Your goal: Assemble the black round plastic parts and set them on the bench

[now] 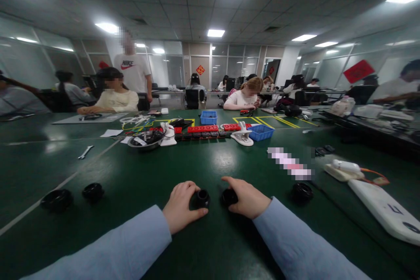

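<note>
In the head view, my left hand [182, 205] curves around a small black ring-shaped part [203, 198], its round opening facing up. The thumb lies along the near side and the fingers along the far side. A short gap to the right, my right hand [247, 197] is around another black round part [227, 196], with the thumb over its near edge and the index finger stretched past its far side. That hand covers much of the part. Both parts are low over the green table [210, 245]; whether they rest on it I cannot tell.
Two black rings [56, 200] [93, 192] lie left, another black ring [302, 192] right. A wrench [85, 152] lies farther left. Beyond are a metal bowl [146, 139], red-topped strips [202, 129] and blue bins [208, 117]. A white power bank [387, 210] lies right. People sit beyond.
</note>
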Demonstrator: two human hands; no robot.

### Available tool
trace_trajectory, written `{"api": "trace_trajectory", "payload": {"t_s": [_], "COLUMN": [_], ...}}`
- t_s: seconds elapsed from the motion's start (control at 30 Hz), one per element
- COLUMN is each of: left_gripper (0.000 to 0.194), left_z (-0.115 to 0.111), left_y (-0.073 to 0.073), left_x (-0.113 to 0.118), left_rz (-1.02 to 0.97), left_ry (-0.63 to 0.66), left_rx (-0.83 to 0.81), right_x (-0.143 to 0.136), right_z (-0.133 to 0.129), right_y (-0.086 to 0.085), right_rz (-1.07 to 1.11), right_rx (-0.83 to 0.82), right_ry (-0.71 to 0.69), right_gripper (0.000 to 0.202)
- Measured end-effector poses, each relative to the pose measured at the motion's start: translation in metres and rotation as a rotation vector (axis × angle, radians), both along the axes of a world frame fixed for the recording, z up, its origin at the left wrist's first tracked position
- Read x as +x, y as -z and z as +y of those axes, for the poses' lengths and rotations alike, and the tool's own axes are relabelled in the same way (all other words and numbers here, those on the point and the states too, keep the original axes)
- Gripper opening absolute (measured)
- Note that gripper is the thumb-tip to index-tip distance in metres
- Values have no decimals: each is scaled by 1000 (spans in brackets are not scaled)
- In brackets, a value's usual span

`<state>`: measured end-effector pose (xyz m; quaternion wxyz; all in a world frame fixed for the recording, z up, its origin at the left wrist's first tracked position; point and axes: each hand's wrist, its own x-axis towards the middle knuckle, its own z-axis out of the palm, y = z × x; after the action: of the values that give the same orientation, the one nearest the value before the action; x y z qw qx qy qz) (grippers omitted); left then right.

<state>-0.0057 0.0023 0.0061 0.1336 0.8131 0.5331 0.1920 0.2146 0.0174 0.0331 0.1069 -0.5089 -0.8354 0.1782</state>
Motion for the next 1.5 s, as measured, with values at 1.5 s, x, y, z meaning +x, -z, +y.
{"api": "trace_trajectory", "payload": {"t_s": [1.5], "left_gripper": [96], "left_z": [0], "left_y": [1], "left_x": [-4], "left_rz": [428], "left_ry": [-42], "left_rx": [-63], "right_x": [-77], "right_z": [-17], "right_y": [-28], "right_rz": [-401], "right_rx": [388], "right_ry": [-188], "right_gripper": [24]}}
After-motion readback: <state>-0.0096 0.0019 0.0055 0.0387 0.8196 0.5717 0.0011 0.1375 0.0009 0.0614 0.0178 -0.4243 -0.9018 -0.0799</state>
